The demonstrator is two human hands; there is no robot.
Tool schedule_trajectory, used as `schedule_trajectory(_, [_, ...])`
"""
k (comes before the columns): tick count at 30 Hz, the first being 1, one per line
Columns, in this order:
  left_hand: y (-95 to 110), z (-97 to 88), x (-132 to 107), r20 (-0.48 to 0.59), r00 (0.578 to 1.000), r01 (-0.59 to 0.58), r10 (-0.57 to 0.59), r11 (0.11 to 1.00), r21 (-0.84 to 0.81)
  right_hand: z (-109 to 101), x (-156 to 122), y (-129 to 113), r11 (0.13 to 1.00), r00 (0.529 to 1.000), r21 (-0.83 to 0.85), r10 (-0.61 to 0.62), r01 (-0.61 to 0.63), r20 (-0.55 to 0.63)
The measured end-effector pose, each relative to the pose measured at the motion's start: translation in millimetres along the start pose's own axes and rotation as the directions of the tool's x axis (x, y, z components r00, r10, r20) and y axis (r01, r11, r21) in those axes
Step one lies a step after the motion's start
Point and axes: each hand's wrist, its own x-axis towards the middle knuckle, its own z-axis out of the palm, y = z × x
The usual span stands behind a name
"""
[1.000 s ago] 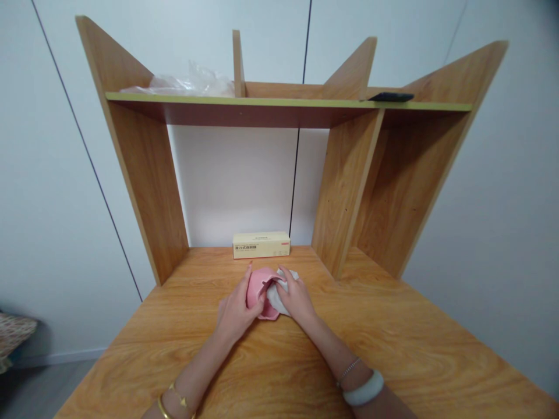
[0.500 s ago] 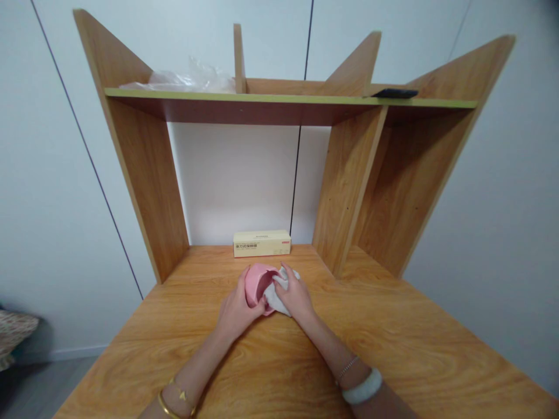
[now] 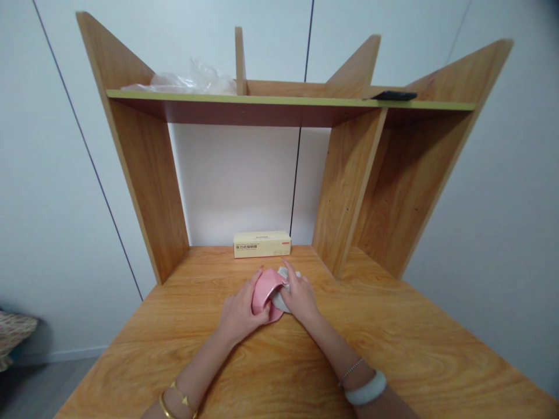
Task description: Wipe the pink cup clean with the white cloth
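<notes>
Pink bowl point(image 3: 264, 286) tips further over, gripped in the curled left hand point(image 3: 241, 314); the bent right hand point(image 3: 301, 298) clutches pale cloth point(image 3: 280, 302).

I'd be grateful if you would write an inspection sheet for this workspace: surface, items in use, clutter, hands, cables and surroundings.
Surface: wood-grain desk with wooden shelf unit at back
Items in use: pink bowl, tilted; white cloth at its opening
Clutter: cling film box behind; clear plastic bag and dark flat object on shelf
Hands: left hand grips bowl; right hand holds cloth
Cables: nothing seen
Surroundings: white wall panels; patterned fabric far left
</notes>
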Motion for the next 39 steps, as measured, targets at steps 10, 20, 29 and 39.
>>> schedule_trajectory(10, [-9, 14.8, -1, -0.005, 0.997, 0.075, -0.076, 0.983, -0.166, 16, 0, 12, 0.961, 0.988, 0.241, 0.149, -0.136, -0.035])
schedule_trajectory(20, [-5, -1.3, 1, -0.050, 0.987, 0.152, -0.154, 0.987, -0.053, 4, 1, -3, 1.000, 0.987, 0.005, 0.022, -0.021, -0.158])
schedule_trajectory(29, [0, 0.8, -1, -0.024, 0.997, 0.075, -0.075, 0.997, -0.001, -1, 1, -4, 0.997, 0.994, -0.027, 0.071, -0.073, -0.083])
schedule_trajectory(39, [-3, 0.3, 1, -0.045, 0.996, 0.078, -0.080, 0.996, -0.049, 4, 1, -2, 0.987, 0.993, 0.116, 0.113, -0.110, -0.019])
